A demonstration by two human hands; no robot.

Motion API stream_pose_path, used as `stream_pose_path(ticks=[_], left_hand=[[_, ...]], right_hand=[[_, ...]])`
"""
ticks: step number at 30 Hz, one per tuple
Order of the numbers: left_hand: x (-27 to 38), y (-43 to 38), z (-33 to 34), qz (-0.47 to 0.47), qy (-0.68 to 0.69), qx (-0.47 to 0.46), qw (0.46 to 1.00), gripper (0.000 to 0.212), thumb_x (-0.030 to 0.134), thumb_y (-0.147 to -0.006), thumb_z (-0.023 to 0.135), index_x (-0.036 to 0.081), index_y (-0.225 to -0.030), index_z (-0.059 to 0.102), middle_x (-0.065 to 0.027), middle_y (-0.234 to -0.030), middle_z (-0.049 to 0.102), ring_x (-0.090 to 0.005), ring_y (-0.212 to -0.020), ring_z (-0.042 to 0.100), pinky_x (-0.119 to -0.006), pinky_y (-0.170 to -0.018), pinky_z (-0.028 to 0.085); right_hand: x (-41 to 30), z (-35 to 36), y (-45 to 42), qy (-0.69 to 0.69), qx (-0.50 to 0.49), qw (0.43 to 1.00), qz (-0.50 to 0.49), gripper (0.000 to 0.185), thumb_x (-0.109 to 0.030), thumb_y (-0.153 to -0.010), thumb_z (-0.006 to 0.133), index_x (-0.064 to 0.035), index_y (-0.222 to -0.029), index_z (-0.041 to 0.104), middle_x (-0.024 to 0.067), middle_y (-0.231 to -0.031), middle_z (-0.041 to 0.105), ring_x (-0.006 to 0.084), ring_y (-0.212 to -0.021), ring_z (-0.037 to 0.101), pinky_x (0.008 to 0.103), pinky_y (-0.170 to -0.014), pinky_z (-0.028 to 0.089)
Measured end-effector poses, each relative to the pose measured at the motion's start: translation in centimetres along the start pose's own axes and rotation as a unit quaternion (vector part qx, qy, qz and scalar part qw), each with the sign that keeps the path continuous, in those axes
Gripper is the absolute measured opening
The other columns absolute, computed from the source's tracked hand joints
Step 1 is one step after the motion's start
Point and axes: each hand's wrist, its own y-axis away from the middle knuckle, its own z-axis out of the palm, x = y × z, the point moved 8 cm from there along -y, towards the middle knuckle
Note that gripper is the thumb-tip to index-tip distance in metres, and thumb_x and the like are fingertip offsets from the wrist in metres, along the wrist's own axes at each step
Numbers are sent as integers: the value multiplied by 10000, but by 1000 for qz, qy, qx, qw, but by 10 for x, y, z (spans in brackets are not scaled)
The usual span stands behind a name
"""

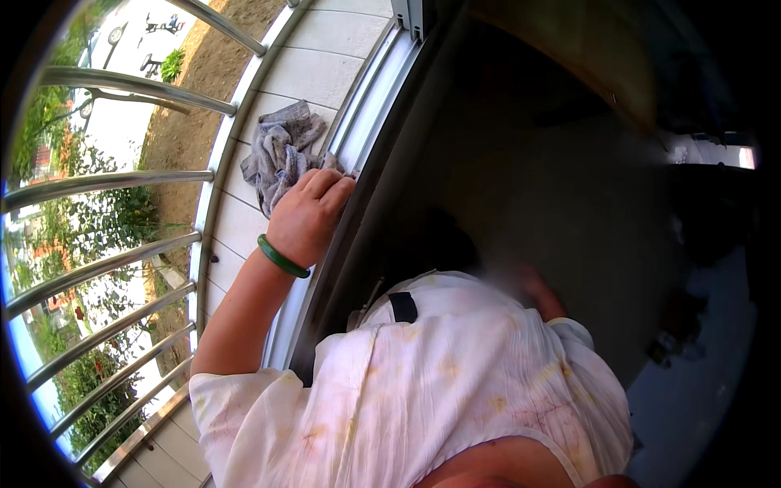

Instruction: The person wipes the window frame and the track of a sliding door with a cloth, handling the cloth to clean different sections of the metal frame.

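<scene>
My left hand (311,213), with a green bangle (283,256) at its wrist, presses a crumpled grey cloth (277,152) against the edge of the white metal sliding-window track (372,116). Its fingers are curled over one end of the cloth. The rest of the cloth lies bunched on the pale tiled ledge (323,67) outside the track. On the dim indoor side, my right hand (529,282) hangs beside my body, blurred and dark; whether it holds anything is not visible.
Curved metal railing bars (140,177) run along the ledge's outer side, with soil and shrubs beyond. A window frame upright (409,18) stands at the track's far end. The dark window frame edge (348,244) borders the shaded room.
</scene>
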Motion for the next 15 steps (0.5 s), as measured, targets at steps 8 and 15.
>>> stream_pose_path(ticks=[8,15], left_hand=[[-34,-141,19,-1,-46,55,997,236,35,-816,572,56,-1047,615,-121,-999,595,-330,-980,590,-396,-847,500],[-58,-187,27,-41,-53,120,991,206,35,-857,548,75,-1036,642,-129,-1011,606,-343,-987,585,-394,-851,499]], right_hand=[[-53,-60,-33,106,37,992,59,172,-150,-876,555,-90,-1014,640,81,-895,653,174,-763,614,354,-688,516],[-129,-99,-66,258,-55,963,46,206,-148,-886,563,-85,-1070,632,79,-983,660,201,-879,625,369,-776,518]])
